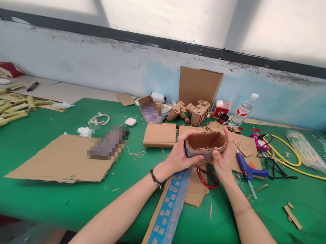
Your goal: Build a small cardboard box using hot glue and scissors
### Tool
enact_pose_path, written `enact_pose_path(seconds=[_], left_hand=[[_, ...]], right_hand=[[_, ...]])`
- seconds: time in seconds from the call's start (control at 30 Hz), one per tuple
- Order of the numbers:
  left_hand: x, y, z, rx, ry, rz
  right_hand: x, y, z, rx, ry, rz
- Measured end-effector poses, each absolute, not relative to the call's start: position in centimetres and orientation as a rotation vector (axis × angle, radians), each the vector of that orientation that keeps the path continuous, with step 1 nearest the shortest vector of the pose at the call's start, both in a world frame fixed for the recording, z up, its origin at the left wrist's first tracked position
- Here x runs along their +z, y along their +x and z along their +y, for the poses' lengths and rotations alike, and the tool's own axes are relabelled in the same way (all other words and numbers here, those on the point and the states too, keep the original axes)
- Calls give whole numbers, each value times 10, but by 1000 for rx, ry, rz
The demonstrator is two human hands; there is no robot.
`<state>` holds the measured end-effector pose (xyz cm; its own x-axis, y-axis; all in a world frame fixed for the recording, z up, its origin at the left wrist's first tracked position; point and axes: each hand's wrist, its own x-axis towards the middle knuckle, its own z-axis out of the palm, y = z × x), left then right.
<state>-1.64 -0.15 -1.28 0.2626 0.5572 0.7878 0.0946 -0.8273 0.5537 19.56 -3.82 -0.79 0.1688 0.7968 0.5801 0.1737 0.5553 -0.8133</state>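
Note:
Between my hands is a small open-topped cardboard box [204, 141] with rounded ends and some blue print on its near wall. My left hand [179, 154] is closed around its left end, thumb along the near side. The right end is gripped by my right hand [222, 156], with the thumb on the near wall and fingers on the far side. Below the box lie red-handled scissors [209, 183], partly hidden, and a long cardboard strip with blue printed tape [168, 211]. A blue glue gun [247, 168] rests to the right of my right hand.
Behind the box stand a cardboard camera model [199, 112], an upright cardboard sheet [199, 85] and a water bottle [243, 111]. A large flat cardboard sheet [57, 159] lies at left. A yellow cable [307, 173] and a bag of sticks [306, 150] are at right.

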Motion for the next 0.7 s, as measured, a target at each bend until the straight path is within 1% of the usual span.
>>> enact_pose_path(seconds=[0.27, 0.47, 0.7], left_hand=[[-2, -24, 8, 1510, 1972, 718], [-5, -22, 5, 1516, 2019, 651], [-4, -23, 2, 1556, 2171, 577]], right_hand=[[-19, 192, -34, 707, -846, -1386], [-19, 194, -34, 656, -891, -1383], [-12, 193, -34, 677, -889, -1384]])
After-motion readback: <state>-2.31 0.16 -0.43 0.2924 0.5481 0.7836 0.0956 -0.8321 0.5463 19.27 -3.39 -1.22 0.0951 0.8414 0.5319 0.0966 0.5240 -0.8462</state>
